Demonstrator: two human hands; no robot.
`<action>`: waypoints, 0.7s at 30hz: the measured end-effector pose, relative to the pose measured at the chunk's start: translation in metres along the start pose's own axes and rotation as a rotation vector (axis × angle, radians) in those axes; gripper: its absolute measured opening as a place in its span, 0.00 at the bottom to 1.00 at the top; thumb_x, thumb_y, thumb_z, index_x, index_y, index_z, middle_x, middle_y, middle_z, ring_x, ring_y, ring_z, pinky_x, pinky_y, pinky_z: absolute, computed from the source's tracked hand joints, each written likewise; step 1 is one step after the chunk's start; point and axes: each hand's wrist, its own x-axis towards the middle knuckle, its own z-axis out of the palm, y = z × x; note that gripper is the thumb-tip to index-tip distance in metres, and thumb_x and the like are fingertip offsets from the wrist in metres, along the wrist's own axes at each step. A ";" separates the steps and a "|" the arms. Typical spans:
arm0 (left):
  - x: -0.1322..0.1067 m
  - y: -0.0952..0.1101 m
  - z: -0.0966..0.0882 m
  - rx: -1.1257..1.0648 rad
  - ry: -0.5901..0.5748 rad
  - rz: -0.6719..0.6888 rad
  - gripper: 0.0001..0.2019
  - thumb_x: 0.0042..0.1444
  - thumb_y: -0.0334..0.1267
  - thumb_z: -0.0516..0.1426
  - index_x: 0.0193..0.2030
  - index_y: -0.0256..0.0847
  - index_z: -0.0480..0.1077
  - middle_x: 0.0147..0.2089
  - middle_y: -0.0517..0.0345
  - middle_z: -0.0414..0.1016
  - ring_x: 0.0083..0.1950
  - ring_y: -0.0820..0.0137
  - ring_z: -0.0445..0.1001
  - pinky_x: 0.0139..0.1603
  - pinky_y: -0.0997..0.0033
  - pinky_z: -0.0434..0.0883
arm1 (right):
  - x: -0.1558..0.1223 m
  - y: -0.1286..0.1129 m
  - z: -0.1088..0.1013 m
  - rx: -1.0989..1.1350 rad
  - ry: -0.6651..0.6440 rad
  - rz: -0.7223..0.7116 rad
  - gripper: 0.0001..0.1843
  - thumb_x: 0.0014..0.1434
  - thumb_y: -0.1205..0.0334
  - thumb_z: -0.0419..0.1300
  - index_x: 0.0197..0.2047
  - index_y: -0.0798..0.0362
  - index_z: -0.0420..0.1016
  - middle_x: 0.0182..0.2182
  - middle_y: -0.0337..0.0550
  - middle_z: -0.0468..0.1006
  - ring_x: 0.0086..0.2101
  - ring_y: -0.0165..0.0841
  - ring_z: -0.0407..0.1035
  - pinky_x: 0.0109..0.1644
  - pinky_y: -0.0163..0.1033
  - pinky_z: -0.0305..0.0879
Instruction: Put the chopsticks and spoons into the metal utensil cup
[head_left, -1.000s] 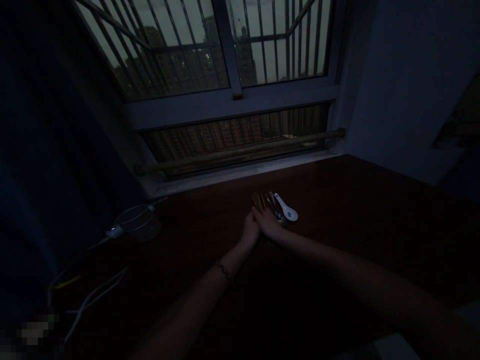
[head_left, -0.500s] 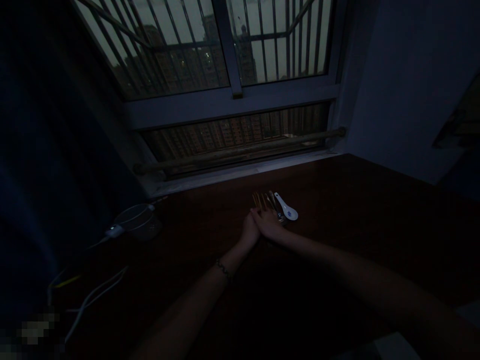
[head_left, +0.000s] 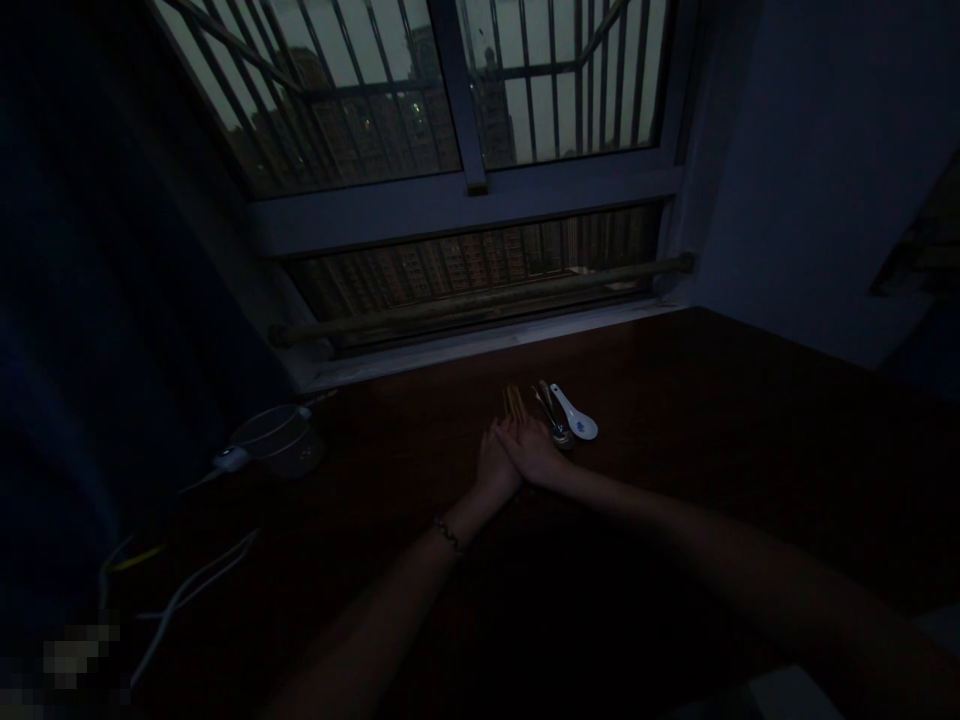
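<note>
My left hand point(head_left: 496, 468) and my right hand point(head_left: 537, 452) meet over the dark wooden table, with the right partly overlapping the left. Several thin chopsticks point(head_left: 514, 402) poke out beyond the fingertips in a narrow bunch. Both hands look closed around their near ends, which are hidden, and the dim light blurs the fingers. Just right of my right hand lies a metal spoon point(head_left: 562, 437), with other slim metal handles point(head_left: 545, 394) beside it. A white ceramic spoon point(head_left: 580, 424) with a blue mark rests at the right end of the group.
A clear round container point(head_left: 283, 455) stands at the table's left, a white plug-like piece point(head_left: 231, 458) beside it. White cables point(head_left: 174, 600) lie nearer on the left. Behind the table point(head_left: 660, 350) is a barred window; a dark curtain point(head_left: 112, 300) hangs at left. A pale object point(head_left: 795, 693) shows at the bottom edge.
The chopsticks, spread apart before, now sit closer together. My hands have shifted slightly left, uncovering more of the metal spoon.
</note>
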 end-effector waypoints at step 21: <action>0.001 -0.007 0.010 0.190 -0.018 0.033 0.25 0.61 0.33 0.45 0.63 0.21 0.59 0.64 0.30 0.56 0.68 0.47 0.51 0.69 0.53 0.43 | 0.002 0.002 0.005 0.102 0.026 -0.028 0.26 0.68 0.54 0.40 0.53 0.63 0.70 0.51 0.60 0.71 0.56 0.44 0.60 0.65 0.50 0.44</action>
